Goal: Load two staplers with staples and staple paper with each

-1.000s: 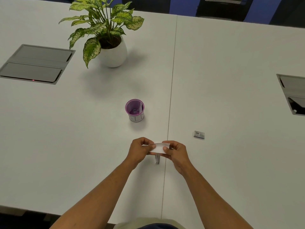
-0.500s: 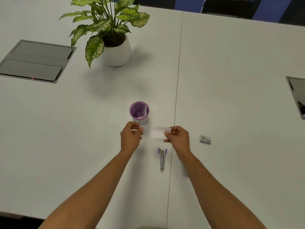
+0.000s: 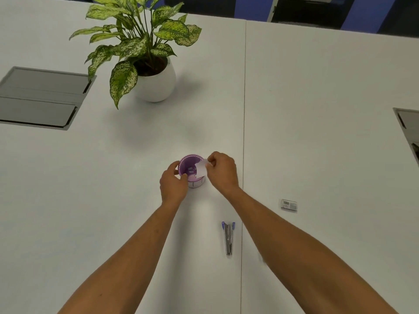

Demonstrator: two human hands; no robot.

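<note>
A small purple cup (image 3: 191, 160) stands mid-table. My right hand (image 3: 223, 172) pinches a small white slip of paper (image 3: 201, 170) and holds it over the cup's mouth. My left hand (image 3: 173, 183) curls round the cup's left side, thumb and fingers on its rim. A silver stapler with blue tips (image 3: 228, 237) lies on the table near my right forearm. A second stapler is mostly hidden under that forearm. A small staple box (image 3: 288, 205) lies to the right.
A potted plant in a white pot (image 3: 156, 85) stands behind the cup. Grey cable hatches sit in the table at the far left (image 3: 38, 98) and the right edge (image 3: 408, 132). A seam (image 3: 244, 109) runs down the table's middle.
Both hands moved forward from above the stapler to the purple cup. The left hand let go of the paper and took hold of the cup; the right hand carried the paper over it.
</note>
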